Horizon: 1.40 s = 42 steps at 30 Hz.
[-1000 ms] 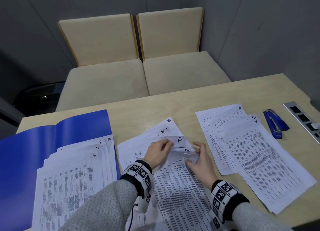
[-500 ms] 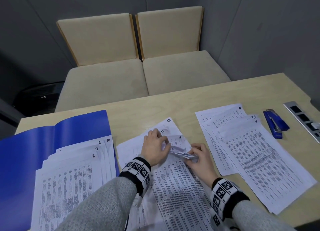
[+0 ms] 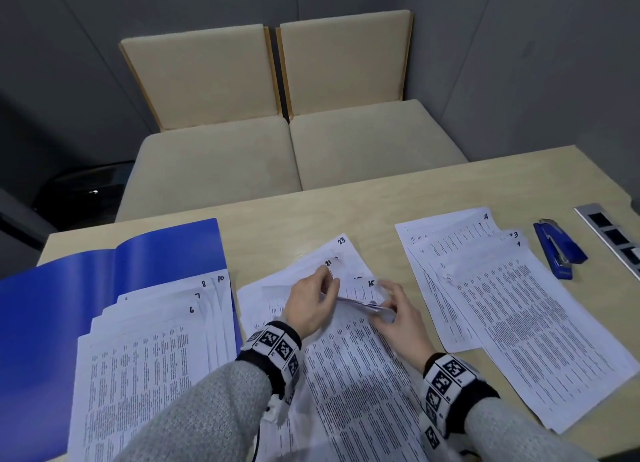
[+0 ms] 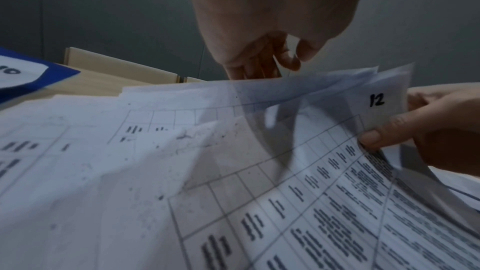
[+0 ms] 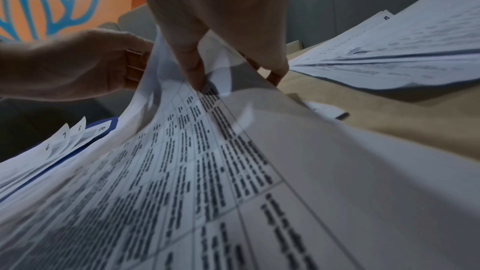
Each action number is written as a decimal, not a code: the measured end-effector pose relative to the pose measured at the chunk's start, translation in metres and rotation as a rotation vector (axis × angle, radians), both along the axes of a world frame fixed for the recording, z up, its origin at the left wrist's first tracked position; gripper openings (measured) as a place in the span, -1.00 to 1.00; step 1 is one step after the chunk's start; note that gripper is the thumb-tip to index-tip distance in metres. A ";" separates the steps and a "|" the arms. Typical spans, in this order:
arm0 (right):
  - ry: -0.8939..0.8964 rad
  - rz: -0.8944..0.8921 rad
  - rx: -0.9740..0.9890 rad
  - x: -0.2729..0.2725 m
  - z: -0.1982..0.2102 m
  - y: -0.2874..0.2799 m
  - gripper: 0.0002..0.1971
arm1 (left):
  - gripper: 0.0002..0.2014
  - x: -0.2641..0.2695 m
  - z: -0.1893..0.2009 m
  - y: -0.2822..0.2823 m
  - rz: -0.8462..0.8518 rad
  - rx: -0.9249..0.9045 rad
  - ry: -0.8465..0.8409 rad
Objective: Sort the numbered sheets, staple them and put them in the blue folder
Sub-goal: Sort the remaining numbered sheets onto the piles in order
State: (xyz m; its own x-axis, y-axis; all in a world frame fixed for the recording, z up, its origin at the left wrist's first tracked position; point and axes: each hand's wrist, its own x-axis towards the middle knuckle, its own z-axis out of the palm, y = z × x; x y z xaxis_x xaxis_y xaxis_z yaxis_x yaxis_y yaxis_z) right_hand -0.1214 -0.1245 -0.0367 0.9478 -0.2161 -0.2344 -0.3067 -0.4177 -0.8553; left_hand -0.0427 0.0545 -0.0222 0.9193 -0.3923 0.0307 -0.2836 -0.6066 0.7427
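The head view looks forward and steeply down from above the near edge of the table (image 3: 346,212), wide enough to take in both forearms, all three spreads of sheets and the two chairs (image 3: 277,115) beyond. The left wrist view sits low, just above the paper, and faces along the left hand (image 4: 259,28) toward the grey wall, very near its fingers. The right wrist view sits equally low and near, looking along the right hand (image 5: 207,17) and leftward across the table. Both wrist views and the head view share the lifted corners of the middle pile (image 3: 360,298), and each wrist view catches the opposite hand
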 end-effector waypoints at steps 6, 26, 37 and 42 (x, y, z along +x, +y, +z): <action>-0.037 0.028 0.001 -0.001 0.003 0.003 -0.85 | -0.69 0.020 -0.003 0.003 0.104 0.080 0.046; 0.054 0.059 -0.038 0.016 -0.009 0.004 -0.72 | -0.64 0.013 -0.018 0.019 -0.131 0.144 -0.143; 0.092 0.120 -0.157 0.028 -0.003 0.009 -0.71 | -0.78 0.018 -0.004 0.006 0.126 -0.045 0.021; 0.083 0.090 -0.142 0.026 -0.003 0.013 -0.64 | -0.66 0.042 -0.005 0.000 0.094 0.221 0.167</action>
State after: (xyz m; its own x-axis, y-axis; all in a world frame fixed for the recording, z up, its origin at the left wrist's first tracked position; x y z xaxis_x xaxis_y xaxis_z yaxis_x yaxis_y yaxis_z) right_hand -0.0956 -0.1115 -0.0397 0.9435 -0.1677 -0.2857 -0.3297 -0.5616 -0.7589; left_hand -0.0010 0.0547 -0.0271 0.9373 -0.2852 -0.2005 -0.1034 -0.7766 0.6214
